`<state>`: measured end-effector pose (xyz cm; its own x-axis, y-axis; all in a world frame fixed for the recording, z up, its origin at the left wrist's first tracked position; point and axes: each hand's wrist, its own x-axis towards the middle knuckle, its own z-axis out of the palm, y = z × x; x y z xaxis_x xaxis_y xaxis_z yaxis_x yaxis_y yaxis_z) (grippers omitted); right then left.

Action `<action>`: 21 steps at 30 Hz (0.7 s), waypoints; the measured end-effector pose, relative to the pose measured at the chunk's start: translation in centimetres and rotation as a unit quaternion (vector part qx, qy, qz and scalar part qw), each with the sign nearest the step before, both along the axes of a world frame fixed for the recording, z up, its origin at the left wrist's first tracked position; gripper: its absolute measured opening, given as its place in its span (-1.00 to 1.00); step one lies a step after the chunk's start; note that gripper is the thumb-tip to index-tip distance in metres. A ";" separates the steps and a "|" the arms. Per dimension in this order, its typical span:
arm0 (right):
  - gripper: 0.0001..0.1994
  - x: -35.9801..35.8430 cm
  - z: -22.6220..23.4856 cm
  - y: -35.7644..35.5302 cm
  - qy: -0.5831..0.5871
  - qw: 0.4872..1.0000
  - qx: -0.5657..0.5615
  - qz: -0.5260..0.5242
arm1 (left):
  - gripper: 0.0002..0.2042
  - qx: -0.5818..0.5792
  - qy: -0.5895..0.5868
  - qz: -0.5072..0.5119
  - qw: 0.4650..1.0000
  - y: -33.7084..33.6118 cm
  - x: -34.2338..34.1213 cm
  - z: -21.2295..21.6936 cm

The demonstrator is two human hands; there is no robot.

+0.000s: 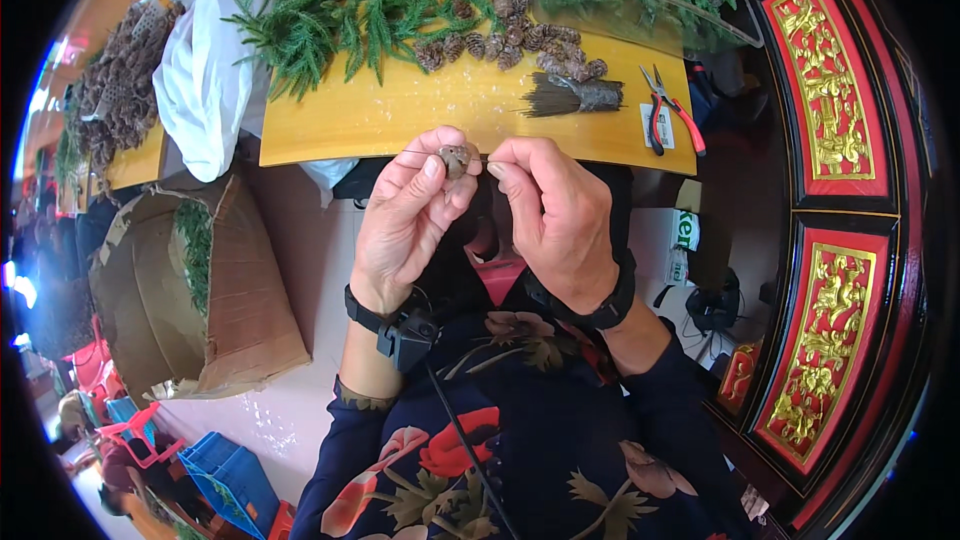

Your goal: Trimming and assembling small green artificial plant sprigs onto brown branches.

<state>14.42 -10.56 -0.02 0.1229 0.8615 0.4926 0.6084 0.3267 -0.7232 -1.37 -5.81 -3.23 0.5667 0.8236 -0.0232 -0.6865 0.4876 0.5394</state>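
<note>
Yellow table [440,110]: green sprigs [340,20], pine cones [500,35], wire bundle [575,97], pliers [668,110].

Bright, even daylight — sharp centre, fisheye bending and black rim

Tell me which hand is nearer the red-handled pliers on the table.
Right. The right hand is below and left of the red-handled pliers, apart from them, pinching a thin wire. The left hand is farther left, holding a small pine cone.
</note>
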 end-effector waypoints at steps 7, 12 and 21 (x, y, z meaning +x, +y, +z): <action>-0.92 0.1 -0.1 -0.1 0.005 1.000 0.001 0.014 | -0.72 0.005 0.042 -0.012 0.999 -0.4 0.5 -0.3; -0.93 0.4 0.1 0.0 0.014 1.000 -0.015 0.022 | -0.72 0.003 0.018 -0.027 0.999 -0.2 0.3 -0.4; -0.94 1.3 -0.3 0.0 0.051 0.996 -0.055 0.044 | -0.75 0.005 -0.004 -0.015 1.000 -0.1 0.4 -0.5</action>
